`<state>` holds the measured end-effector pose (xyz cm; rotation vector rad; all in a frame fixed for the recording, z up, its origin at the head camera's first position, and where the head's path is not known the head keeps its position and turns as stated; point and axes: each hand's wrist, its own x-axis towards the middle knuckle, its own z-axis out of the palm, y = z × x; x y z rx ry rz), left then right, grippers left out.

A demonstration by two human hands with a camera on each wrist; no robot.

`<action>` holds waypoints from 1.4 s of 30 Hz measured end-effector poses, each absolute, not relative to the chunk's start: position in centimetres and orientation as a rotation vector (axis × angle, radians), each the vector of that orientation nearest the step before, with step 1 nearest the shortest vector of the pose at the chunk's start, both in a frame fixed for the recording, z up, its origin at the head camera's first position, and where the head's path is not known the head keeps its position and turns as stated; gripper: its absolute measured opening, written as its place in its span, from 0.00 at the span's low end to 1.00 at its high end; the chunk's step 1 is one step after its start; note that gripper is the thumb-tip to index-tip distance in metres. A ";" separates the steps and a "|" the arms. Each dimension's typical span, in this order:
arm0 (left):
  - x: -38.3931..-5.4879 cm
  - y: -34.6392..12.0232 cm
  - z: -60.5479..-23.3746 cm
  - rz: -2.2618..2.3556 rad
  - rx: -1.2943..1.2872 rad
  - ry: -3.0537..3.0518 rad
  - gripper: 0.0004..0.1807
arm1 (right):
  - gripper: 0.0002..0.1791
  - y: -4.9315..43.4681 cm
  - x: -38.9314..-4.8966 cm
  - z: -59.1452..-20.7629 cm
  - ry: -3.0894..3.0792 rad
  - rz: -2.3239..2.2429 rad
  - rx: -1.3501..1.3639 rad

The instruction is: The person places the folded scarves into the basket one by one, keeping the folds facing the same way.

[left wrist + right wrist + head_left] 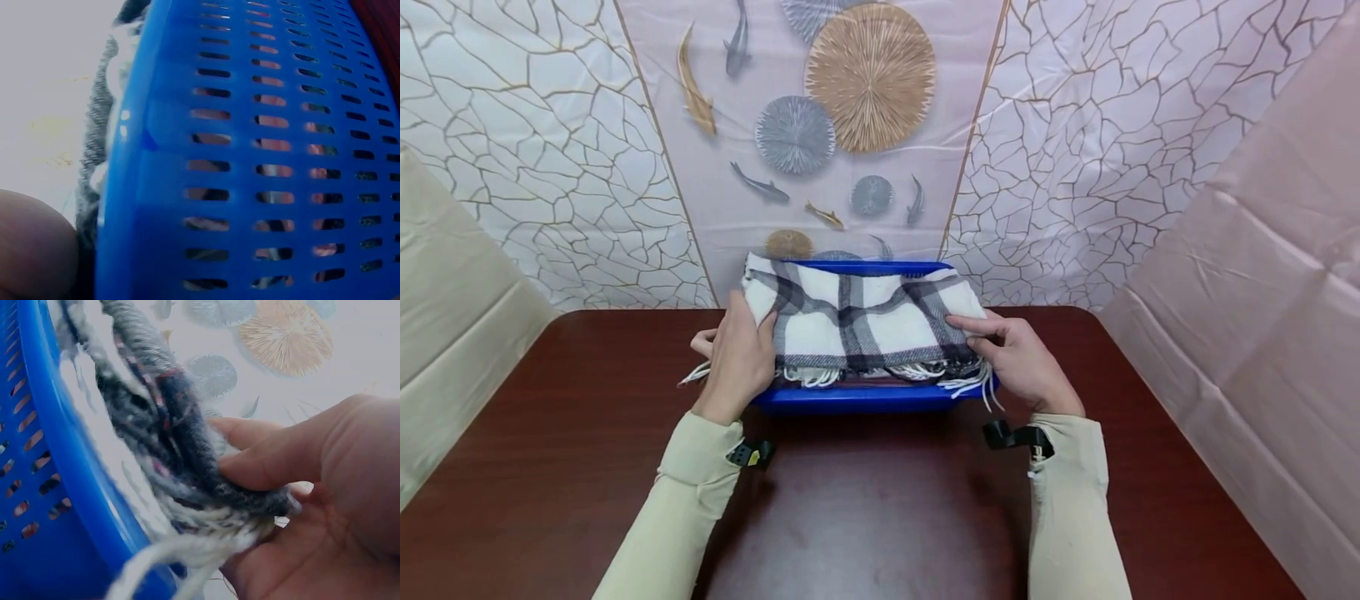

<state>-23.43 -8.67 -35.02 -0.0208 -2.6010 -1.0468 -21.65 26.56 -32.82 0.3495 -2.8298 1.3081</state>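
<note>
A folded black, grey and white checked scarf [865,321] with white fringe lies over the top of a blue plastic basket [865,402]. My left hand [737,358] grips the scarf's left end, with fringe strands poking out past the hand. Only a blurred fingertip [34,247] of it shows in the left wrist view, beside the basket rim. At the other end my right hand [1018,354] pinches the scarf's right edge between thumb and fingers. Fringe hangs over the rim there. Darker folded fabric [134,419] shows beneath the scarf in the right wrist view.
The basket stands on a dark red-brown table [865,508], near its far edge. Through its slots several coloured fabrics show. Behind is a patterned wall covering [1075,167], and beige drapes [1255,275] flank the sides. Each wrist wears a black strap [1015,435].
</note>
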 end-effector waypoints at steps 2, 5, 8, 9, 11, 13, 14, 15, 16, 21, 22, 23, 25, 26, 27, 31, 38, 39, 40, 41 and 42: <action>-23.5 -8.6 -35.1 -1.043 -0.013 -2.587 0.17 | 0.22 26.5 -21.7 -32.8 -2.836 1.285 0.335; -23.5 -8.7 -35.1 -1.015 0.007 -2.610 0.18 | 0.22 26.6 -21.7 -32.9 -2.869 1.247 0.326; -23.4 -8.7 -35.1 -0.981 0.019 -2.663 0.20 | 0.23 26.8 -21.7 -33.0 -2.897 1.258 0.321; -23.3 -8.7 -35.0 -0.967 0.021 -2.679 0.20 | 0.22 26.8 -21.7 -33.0 -2.902 1.272 0.316; -23.2 -8.8 -34.9 -0.938 0.025 -2.704 0.22 | 0.22 26.9 -21.6 -32.9 -2.910 1.286 0.310; -23.0 -8.7 -34.9 -0.910 0.036 -2.720 0.24 | 0.21 26.8 -21.5 -32.8 -2.918 1.269 0.319; -22.9 -8.7 -34.8 -0.896 0.047 -2.726 0.25 | 0.20 26.8 -21.5 -32.7 -2.926 1.261 0.324; -22.8 -8.7 -34.8 -0.879 0.059 -2.730 0.27 | 0.20 26.7 -21.4 -32.6 -2.940 1.243 0.328; -22.7 -8.6 -34.8 -0.858 0.072 -2.735 0.29 | 0.20 26.7 -21.4 -32.5 -2.956 1.220 0.335; -22.1 -8.4 -34.6 -0.740 0.132 -2.770 0.40 | 0.20 26.1 -20.8 -31.9 -3.035 1.071 0.333; -21.9 -8.4 -34.5 -0.716 0.132 -2.776 0.42 | 0.20 26.0 -20.7 -31.7 -3.041 1.026 0.333; -21.8 -8.4 -34.4 -0.696 0.128 -2.784 0.42 | 0.20 25.9 -20.5 -31.5 -3.045 0.988 0.329; -21.6 -8.4 -34.2 -0.654 0.107 -2.789 0.39 | 0.20 25.7 -20.2 -31.2 -3.049 0.930 0.317; -21.4 -8.4 -34.1 -0.643 0.094 -2.786 0.37 | 0.20 25.7 -20.0 -31.0 -3.048 0.903 0.309; -21.3 -8.4 -33.9 -0.627 0.081 -2.781 0.35 | 0.20 25.7 -19.8 -30.8 -3.047 0.885 0.295; -21.1 -8.6 -33.4 -0.572 0.013 -2.751 0.29 | 0.18 25.8 -19.1 -30.0 -3.027 0.900 0.232; -21.4 -8.7 -34.1 -0.472 -0.087 -2.833 0.25 | 0.17 25.8 -18.9 -29.7 -3.074 0.987 0.110; -21.5 -8.7 -34.3 -0.454 -0.093 -2.844 0.24 | 0.17 25.8 -18.9 -29.7 -3.082 0.991 0.094; -21.5 -8.6 -34.5 -0.439 -0.100 -2.853 0.24 | 0.18 25.8 -18.9 -29.7 -3.089 0.993 0.080; -21.6 -8.5 -34.7 -0.419 -0.110 -2.857 0.23 | 0.18 25.7 -18.9 -29.6 -3.096 1.000 0.065; -21.6 -8.5 -34.9 -0.402 -0.119 -2.858 0.23 | 0.18 25.7 -18.9 -29.6 -3.103 1.005 0.049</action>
